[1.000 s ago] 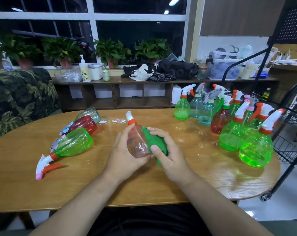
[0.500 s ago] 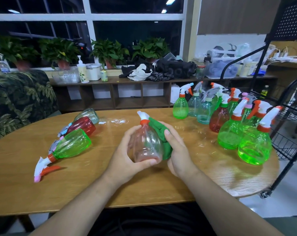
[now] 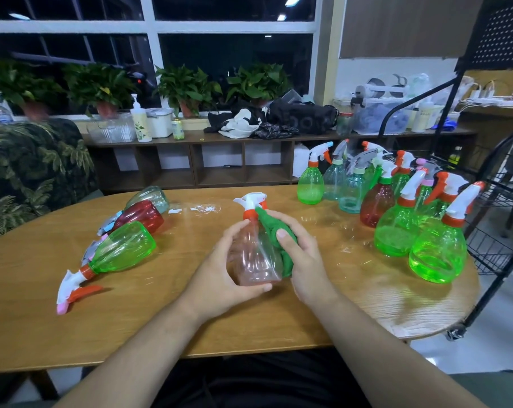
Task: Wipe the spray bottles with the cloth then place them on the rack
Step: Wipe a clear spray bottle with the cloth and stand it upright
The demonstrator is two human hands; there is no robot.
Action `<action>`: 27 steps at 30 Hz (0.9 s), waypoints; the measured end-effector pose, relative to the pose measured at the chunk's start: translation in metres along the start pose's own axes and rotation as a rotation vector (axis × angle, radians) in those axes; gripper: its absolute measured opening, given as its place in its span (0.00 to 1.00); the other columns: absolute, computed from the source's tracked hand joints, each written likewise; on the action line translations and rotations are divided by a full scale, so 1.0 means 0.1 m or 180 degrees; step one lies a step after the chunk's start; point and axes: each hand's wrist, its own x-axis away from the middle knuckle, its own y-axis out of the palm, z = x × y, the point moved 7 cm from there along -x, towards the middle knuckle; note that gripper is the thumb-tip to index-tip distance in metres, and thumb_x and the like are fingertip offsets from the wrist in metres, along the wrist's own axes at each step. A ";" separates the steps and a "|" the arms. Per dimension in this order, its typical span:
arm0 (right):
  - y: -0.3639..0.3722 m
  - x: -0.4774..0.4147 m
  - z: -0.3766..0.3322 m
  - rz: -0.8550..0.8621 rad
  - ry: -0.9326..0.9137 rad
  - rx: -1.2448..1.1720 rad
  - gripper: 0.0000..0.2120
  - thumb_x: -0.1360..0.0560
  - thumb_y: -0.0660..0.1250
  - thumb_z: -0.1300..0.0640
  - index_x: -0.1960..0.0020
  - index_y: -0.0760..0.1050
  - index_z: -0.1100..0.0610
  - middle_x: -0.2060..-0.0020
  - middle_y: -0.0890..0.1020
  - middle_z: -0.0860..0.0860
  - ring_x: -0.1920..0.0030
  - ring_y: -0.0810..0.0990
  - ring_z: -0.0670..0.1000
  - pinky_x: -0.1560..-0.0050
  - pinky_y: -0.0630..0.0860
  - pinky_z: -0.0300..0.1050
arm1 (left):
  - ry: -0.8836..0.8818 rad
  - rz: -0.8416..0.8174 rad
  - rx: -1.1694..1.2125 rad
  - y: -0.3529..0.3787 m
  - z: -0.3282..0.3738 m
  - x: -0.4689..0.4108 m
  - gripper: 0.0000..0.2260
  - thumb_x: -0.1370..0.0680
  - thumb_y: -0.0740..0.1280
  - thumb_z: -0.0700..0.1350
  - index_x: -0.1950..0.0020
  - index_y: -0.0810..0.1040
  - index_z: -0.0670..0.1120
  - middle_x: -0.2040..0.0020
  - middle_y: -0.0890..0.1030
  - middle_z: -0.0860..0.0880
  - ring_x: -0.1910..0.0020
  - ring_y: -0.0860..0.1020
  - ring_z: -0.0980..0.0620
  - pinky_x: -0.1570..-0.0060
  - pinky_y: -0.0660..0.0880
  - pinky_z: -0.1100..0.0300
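Note:
A clear pinkish spray bottle [image 3: 253,259] with a white and orange trigger head stands nearly upright over the middle of the wooden table [image 3: 161,328]. My left hand [image 3: 223,275] grips its body and base from the left. My right hand [image 3: 304,260] holds a green cloth [image 3: 276,235] pressed against the bottle's right side. Three bottles lie on their sides at the left: a green one [image 3: 123,248], a red one [image 3: 140,216] and a clear one [image 3: 149,196]. Several upright bottles [image 3: 396,228] stand clustered at the table's right end.
A black wire rack [image 3: 496,219] on castors stands just past the table's right edge. A leaf-patterned chair [image 3: 34,175] sits at the far left. A low shelf [image 3: 220,160] with plants, bags and containers runs under the window behind.
The bottle has been turned from a leftward tilt to nearly upright. My right hand with the cloth has slid up its right side toward the neck.

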 end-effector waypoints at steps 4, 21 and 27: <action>0.03 0.02 -0.09 -0.0136 -0.0551 0.0800 0.16 0.17 0.64 0.62 0.30 0.80 0.60 0.29 0.81 0.52 0.25 0.75 0.56 0.22 0.69 0.61 | 0.0153 0.0018 -0.0389 -0.03 -0.01 -0.02 0.51 0.36 0.89 0.51 0.19 0.66 0.58 0.25 0.73 0.58 0.31 0.78 0.51 0.33 0.78 0.48; 0.24 0.14 -0.20 -0.0508 -0.1129 0.1509 0.17 0.17 0.68 0.61 0.29 0.79 0.60 0.26 0.77 0.52 0.24 0.74 0.55 0.24 0.71 0.54 | -0.0186 0.0861 -0.0153 -0.24 -0.12 -0.05 0.46 0.37 0.84 0.59 0.21 0.70 0.60 0.30 0.75 0.56 0.32 0.79 0.52 0.35 0.79 0.44; 0.14 0.02 -0.03 -0.0322 -0.0417 0.0849 0.18 0.14 0.62 0.59 0.26 0.77 0.58 0.27 0.79 0.51 0.24 0.75 0.56 0.22 0.69 0.59 | -0.0082 0.0410 -0.0129 -0.17 -0.03 -0.03 0.48 0.36 0.88 0.52 0.21 0.69 0.62 0.27 0.75 0.56 0.30 0.77 0.50 0.31 0.77 0.45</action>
